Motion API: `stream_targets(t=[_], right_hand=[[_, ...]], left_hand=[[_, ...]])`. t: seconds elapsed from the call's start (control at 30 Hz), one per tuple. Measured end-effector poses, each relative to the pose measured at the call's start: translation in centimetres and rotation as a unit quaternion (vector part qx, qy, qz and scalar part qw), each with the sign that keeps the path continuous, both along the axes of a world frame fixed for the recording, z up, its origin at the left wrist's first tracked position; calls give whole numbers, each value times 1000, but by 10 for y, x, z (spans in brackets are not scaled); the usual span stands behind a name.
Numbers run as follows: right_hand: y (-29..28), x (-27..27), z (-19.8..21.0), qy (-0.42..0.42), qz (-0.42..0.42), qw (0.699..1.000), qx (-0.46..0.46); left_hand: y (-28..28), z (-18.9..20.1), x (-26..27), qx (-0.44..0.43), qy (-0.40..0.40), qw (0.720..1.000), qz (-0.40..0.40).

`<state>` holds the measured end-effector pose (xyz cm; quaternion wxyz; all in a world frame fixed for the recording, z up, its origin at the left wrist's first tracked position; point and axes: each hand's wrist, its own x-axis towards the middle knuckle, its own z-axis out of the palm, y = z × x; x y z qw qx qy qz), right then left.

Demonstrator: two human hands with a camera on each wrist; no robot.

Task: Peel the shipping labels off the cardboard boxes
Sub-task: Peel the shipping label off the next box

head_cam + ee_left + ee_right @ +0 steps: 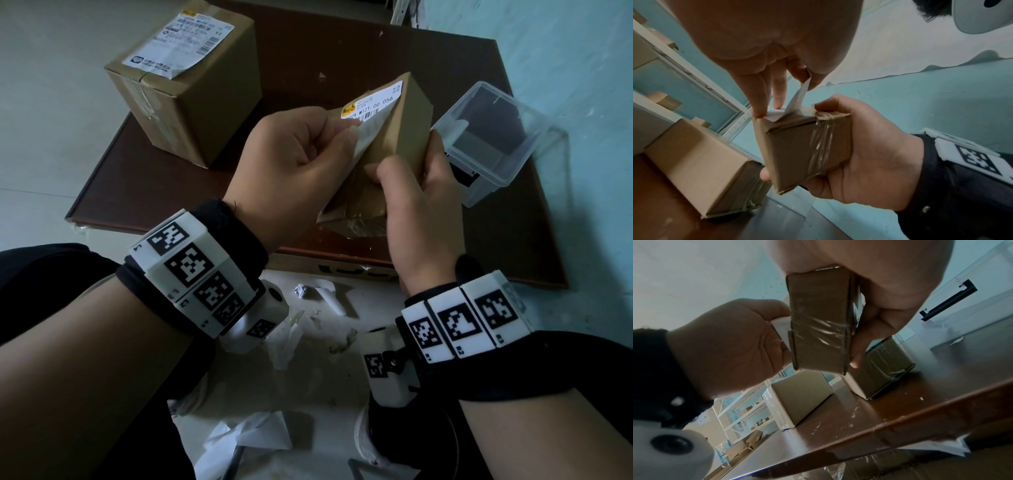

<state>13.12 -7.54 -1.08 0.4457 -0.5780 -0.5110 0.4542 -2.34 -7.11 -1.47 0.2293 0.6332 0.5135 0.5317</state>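
Above the brown board [342, 61], right hand [421, 202] grips the up-tilted small box [394, 137]; left hand [291, 150] pinches its label [368, 128].

Head view: dim, flat indoor light, cool blue-green cast. Soft shadow beside large box [191, 92] on brown board [342, 51]. Label print on large box blurred; print on small box [394, 137] partly legible. Straight edges bow toward frame borders.

Left wrist view: heavy wide-angle stretch; left hand [777, 40] oversized, soft at top. Glare streaks on clear tape [822, 142]. Shelving at left edge curved, blurred.

Right wrist view: right hand [879, 272] close, out of focus. Tape sheen on box face. Board surface reflective. Corners dark, smeared.
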Motion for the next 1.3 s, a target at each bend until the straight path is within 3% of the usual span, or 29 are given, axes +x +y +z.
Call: stream_targets(t=[1.3], right_hand=[[1, -1, -2, 5, 2, 1000, -10]], left_hand=[[-3, 4, 4, -41, -11, 999, 11]])
